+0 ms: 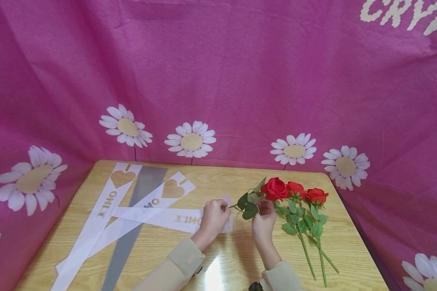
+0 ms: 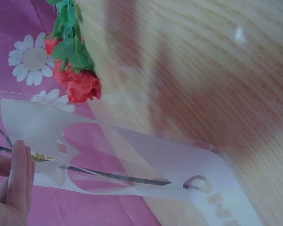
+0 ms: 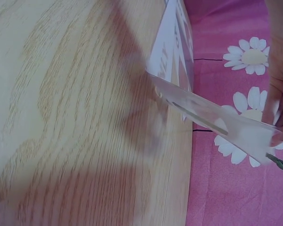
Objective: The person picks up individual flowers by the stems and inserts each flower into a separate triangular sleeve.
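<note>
My left hand pinches the wide end of a white printed flower sleeve, which has a clear heart-shaped window in the left wrist view. A red rose with green leaves is held just under its bloom by my right hand. Its stem runs leftward to my left hand at the sleeve's mouth. Inside the sleeve, a thin dark line that looks like the stem shows through in the left wrist view. My right hand does not appear in the right wrist view, where the left hand grips the sleeve's end.
Two more white sleeves with hearts and lettering lie crossed at the left, over a grey strip. Several loose roses lie on the right of the wooden table. A pink curtain with daisies surrounds the table.
</note>
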`<state>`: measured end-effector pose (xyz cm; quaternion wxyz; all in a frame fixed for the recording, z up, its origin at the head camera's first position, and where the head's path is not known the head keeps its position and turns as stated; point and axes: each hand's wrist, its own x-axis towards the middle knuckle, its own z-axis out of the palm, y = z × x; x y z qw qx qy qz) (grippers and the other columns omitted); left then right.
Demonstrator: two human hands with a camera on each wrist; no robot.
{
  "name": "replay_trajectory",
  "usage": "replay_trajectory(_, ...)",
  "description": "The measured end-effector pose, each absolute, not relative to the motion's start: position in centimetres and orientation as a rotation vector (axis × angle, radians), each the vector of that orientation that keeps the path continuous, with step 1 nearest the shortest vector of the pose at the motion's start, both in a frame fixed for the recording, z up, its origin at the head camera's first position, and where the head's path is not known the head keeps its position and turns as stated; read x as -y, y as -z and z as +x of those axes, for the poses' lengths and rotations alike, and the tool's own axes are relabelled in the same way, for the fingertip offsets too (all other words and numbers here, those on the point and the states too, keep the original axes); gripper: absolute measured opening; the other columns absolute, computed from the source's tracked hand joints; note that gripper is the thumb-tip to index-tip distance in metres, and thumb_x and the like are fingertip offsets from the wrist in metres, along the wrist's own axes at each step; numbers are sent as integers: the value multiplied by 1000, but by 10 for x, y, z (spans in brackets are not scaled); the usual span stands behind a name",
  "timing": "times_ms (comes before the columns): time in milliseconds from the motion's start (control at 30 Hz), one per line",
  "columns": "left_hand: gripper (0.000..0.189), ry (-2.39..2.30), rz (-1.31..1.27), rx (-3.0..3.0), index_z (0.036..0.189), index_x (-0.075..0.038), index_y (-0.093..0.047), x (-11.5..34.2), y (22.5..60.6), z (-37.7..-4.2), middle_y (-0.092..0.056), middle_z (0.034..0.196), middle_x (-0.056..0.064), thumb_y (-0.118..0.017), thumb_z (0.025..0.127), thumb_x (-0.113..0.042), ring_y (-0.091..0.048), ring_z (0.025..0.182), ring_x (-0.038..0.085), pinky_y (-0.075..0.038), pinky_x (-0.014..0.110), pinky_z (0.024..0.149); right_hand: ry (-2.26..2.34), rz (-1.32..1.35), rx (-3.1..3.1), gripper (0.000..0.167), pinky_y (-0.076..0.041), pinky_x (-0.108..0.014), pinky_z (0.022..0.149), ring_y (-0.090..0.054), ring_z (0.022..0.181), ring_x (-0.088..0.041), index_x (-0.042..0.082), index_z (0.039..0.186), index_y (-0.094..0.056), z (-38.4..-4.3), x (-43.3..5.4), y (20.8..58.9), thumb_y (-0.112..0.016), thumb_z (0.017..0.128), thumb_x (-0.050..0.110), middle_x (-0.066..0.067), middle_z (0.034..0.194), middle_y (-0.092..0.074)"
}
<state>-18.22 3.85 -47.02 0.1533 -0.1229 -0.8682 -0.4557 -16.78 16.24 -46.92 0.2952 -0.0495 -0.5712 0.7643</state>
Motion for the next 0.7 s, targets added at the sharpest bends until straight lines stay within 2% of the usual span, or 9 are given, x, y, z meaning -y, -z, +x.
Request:
replay_trajectory(367, 10, 1345, -373, 2453, 75, 8, -68, -40, 459, -182, -65, 65, 13, -59, 71, 9, -59, 55, 13, -46, 15, 49, -2006, -108, 1578, 27, -47, -12, 67, -57, 74, 0, 8, 85, -57, -165, -157, 467, -54, 75, -16, 9, 76, -58)
replay_trajectory(533, 9, 1335, -351, 2417, 74, 6, -69, -41, 457, -184, -65, 62, 10, -61, 70, 7, -59, 54, 13, -46, 16, 49, -1897, -136, 1698, 15, -46, -11, 64, -56, 71, 1, -7, 87, -56, -165, -157, 468, -57, 74, -15, 10, 74, -57)
replay_trajectory(700, 10, 1328, -329, 2387, 71, 3, -70, -42, 453, -183, -63, 58, 6, -60, 67, 6, -57, 53, 10, -46, 17, 49, -1877, -118, 1762, 17, -47, -12, 64, -58, 73, -1, -18, 90, -53, -162, -156, 464, -58, 75, -14, 7, 76, -60)
